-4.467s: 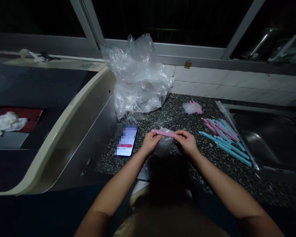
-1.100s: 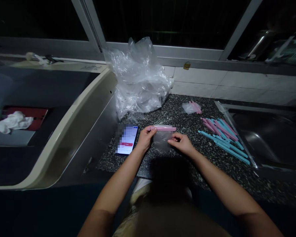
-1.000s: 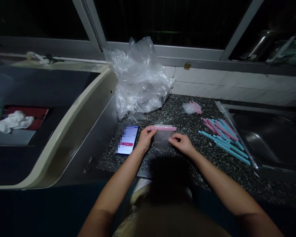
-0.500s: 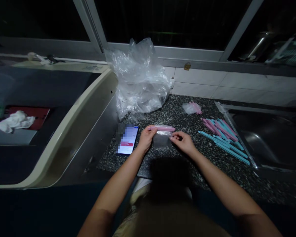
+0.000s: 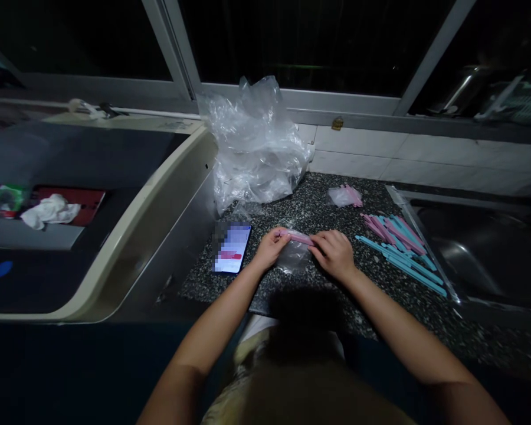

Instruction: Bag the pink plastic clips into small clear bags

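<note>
A pink sealing clip (image 5: 297,237) lies across the top of a small clear plastic bag (image 5: 292,258) above the dark speckled counter (image 5: 318,283). My left hand (image 5: 269,249) pinches the clip's left end. My right hand (image 5: 334,254) is closed over the clip's right end and the bag's edge. Both hands hold the clip and bag together near the counter's front middle.
A lit phone (image 5: 232,248) lies left of my hands. A heap of crumpled clear plastic (image 5: 256,144) stands behind. Several pink and blue clips (image 5: 400,243) lie at right beside a steel sink (image 5: 482,248). A small bagged pink clip (image 5: 345,195) rests farther back.
My right hand moved up from the bag's side onto the clip's right end. The clip and bag dropped slightly lower and tilted. The view shifted a little to the right.
</note>
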`<state>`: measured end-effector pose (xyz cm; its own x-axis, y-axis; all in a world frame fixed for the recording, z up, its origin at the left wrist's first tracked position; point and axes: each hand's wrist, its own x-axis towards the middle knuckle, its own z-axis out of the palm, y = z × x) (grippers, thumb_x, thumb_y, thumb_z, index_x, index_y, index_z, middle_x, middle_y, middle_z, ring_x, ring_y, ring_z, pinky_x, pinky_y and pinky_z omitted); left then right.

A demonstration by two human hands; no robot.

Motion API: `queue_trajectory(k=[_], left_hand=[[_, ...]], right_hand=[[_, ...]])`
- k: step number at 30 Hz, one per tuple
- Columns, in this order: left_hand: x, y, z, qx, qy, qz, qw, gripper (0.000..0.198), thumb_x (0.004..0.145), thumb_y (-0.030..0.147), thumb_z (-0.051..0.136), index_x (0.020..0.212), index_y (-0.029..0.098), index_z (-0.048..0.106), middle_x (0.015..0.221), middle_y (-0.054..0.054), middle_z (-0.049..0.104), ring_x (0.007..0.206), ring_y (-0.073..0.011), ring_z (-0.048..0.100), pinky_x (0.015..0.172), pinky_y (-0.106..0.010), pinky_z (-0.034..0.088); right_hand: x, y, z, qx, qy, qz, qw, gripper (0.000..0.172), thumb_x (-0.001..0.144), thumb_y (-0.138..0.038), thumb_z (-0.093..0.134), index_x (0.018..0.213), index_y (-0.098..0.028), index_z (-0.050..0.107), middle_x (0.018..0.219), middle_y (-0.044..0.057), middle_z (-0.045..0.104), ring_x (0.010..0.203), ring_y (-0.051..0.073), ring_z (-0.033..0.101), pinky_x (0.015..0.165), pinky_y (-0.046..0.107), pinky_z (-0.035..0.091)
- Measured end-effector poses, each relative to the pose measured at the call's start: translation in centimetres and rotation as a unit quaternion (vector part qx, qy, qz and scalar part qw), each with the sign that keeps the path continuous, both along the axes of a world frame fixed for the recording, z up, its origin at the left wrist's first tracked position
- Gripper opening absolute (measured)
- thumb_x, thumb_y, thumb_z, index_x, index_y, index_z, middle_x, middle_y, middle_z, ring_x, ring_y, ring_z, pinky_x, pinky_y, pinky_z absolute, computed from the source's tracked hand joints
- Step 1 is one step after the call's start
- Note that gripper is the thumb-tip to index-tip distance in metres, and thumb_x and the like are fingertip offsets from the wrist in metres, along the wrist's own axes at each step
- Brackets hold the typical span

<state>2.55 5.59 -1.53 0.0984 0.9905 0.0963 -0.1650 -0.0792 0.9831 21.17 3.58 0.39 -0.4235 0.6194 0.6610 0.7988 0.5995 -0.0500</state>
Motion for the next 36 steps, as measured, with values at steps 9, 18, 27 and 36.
queue_trajectory(k=[9, 18, 27, 36], left_hand=[[2.4, 1.9, 1.9, -0.070, -0.046, -0.111, 0.990, 0.041, 0.052, 0.037, 0.075, 0.081, 0.013, 0.058, 0.072, -0.001, 0.062, 0.065, -0.0111, 0.055, 0.065, -0.022, 0.041], [10.1, 9.7, 0.8, -0.125, 0.035, 0.011, 0.992, 0.034, 0.068, 0.020, 0.061, 0.101, 0.015, 0.055, 0.066, 0.002, 0.058, 0.047, -0.0081, 0.047, 0.049, -0.022, 0.041], [17.4, 14.6, -0.2, 0.116, 0.472, 0.002, 0.874, 0.053, 0.077, 0.033, 0.053, 0.128, 0.024, 0.043, 0.127, -0.013, 0.044, 0.112, -0.0269, 0.046, 0.095, -0.040, 0.035], [18.9, 16.7, -1.1, 0.143, 0.570, -0.010, 0.809, 0.043, 0.081, 0.038, 0.044, 0.120, 0.021, 0.050, 0.138, -0.013, 0.033, 0.122, -0.0294, 0.032, 0.100, -0.046, 0.024]], right_hand=[[2.9, 2.4, 2.2, 0.027, -0.030, -0.030, 0.999, 0.021, 0.084, -0.028, 0.047, 0.082, -0.016, 0.064, 0.075, 0.006, 0.065, 0.070, 0.015, 0.054, 0.064, 0.026, 0.039], [8.8, 10.1, 0.8, -0.153, 0.065, -0.213, 0.963, 0.022, 0.075, -0.025, 0.049, 0.081, -0.012, 0.066, 0.080, 0.010, 0.067, 0.071, 0.019, 0.059, 0.065, 0.027, 0.042], [12.8, 16.8, 0.4, -0.270, 0.067, -0.393, 0.876, 0.025, 0.075, -0.024, 0.048, 0.086, -0.011, 0.066, 0.086, 0.015, 0.069, 0.078, 0.023, 0.063, 0.066, 0.026, 0.041], [13.8, 18.7, -0.2, -0.309, 0.041, -0.404, 0.860, 0.027, 0.075, -0.023, 0.050, 0.090, -0.010, 0.067, 0.091, 0.019, 0.068, 0.086, 0.026, 0.064, 0.067, 0.027, 0.043]])
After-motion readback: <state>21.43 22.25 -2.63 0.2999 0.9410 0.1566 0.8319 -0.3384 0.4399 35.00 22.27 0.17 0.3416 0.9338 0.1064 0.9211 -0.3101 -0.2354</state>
